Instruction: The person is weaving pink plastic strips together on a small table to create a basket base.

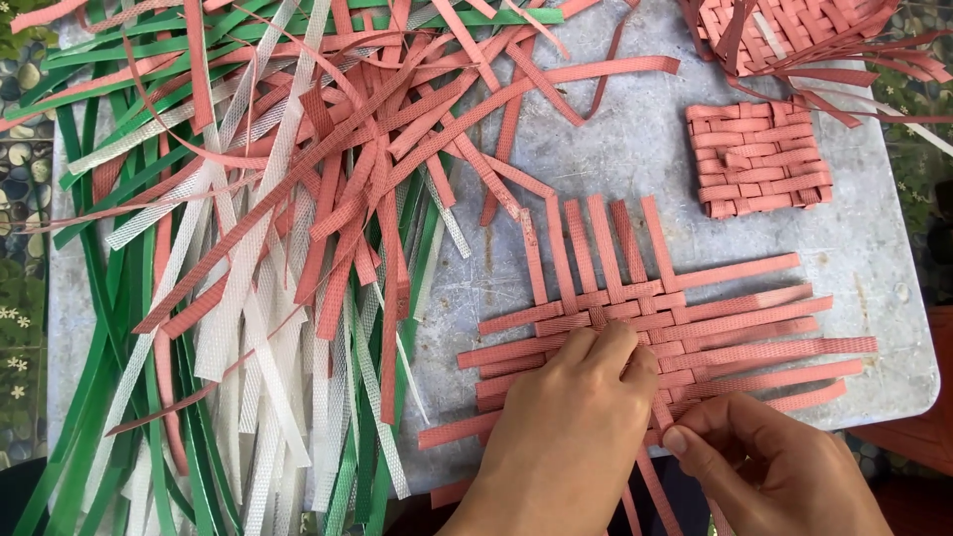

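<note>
Outdoor craft spot, metal table point(874, 258), strap pile point(248, 199), pebble ground point(25, 159)

weave point(685, 328): pink plastic strapping, matt, embossed crosshatch grain
small mat point(759, 159): same pink plastic strap, ribbed, dull
basket point(784, 35): pink plastic strap, textured, matt
pink strips point(377, 159): plastic, embossed, low sheen
white strips point(233, 318): translucent plastic, mesh-like embossing
green strips point(99, 337): plastic, smoother, slightly glossy
table point(864, 248): grey metal sheet, dull, stained and scratched
left hand point(571, 427), right hand point(774, 467): bare skin
</note>
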